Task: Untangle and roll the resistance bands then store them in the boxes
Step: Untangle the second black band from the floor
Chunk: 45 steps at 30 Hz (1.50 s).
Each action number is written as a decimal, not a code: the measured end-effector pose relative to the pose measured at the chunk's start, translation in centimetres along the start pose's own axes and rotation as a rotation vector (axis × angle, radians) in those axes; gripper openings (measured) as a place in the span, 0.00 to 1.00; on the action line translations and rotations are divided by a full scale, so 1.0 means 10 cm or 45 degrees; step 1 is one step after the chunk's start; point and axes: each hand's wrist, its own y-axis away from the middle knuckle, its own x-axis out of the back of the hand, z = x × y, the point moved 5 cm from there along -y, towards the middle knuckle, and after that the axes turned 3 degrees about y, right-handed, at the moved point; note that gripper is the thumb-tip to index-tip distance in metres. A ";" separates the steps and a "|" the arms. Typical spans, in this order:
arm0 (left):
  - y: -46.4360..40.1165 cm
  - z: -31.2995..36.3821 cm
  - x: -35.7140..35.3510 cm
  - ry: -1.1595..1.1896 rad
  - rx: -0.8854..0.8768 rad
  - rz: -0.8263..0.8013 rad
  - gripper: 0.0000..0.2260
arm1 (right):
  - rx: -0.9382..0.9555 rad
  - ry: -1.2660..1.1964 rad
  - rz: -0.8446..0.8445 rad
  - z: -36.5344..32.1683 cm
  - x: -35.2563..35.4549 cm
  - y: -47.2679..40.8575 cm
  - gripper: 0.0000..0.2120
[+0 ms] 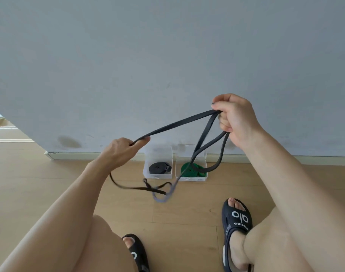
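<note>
Right hand (pixel 233 119), upper right of centre in the frame, was raised in front of the grey wall (pixel 167 55), its fingers curled round several gathered strands of a dark resistance band (pixel 179 122), thumb pressed on top.

Left hand (pixel 120 150), lower and left of centre, pinched one strand of the same band between thumb and forefinger. That strand ran taut between the two hands, rising toward the right.

From the right hand two long loops hung down in front of the boxes. Below the left wrist a further length trailed down and to the right, ending in a loose tangle (pixel 160 190) with a paler grey-lilac stretch, at lower centre over the wooden floor (pixel 49 183). Motion blur there; could not tell whether the tangle touched the floor.

Two clear plastic boxes stood side by side on the floor against the base of the wall, lids tipped back open. The left box (pixel 158 163) held a rolled black band (pixel 160 167). The right box (pixel 191 178) held a rolled green band (pixel 187 171), partly crossed by the hanging loops.

Bare knees and feet in black sandals (pixel 238 218) filled the bottom of the frame.
</note>
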 end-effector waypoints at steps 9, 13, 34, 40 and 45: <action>0.30 -0.28 -0.48 -0.350 0.033 -0.887 0.09 | -0.193 0.259 -0.436 0.13 -0.18 0.16 0.04; 0.40 0.10 -0.50 -0.004 -0.135 -0.801 0.22 | -0.241 0.317 -0.571 0.17 -0.28 0.25 0.04; 0.56 0.96 -0.42 1.058 -0.457 -0.655 0.05 | -0.192 0.397 -0.742 0.20 -0.46 0.27 0.08; 0.52 0.91 -0.35 0.940 -0.498 -0.566 0.07 | -0.158 0.458 -0.710 0.18 -0.47 0.28 0.07; 0.53 0.87 -0.36 0.798 -0.495 -0.625 0.08 | -0.123 0.548 -0.704 0.21 -0.48 0.29 0.08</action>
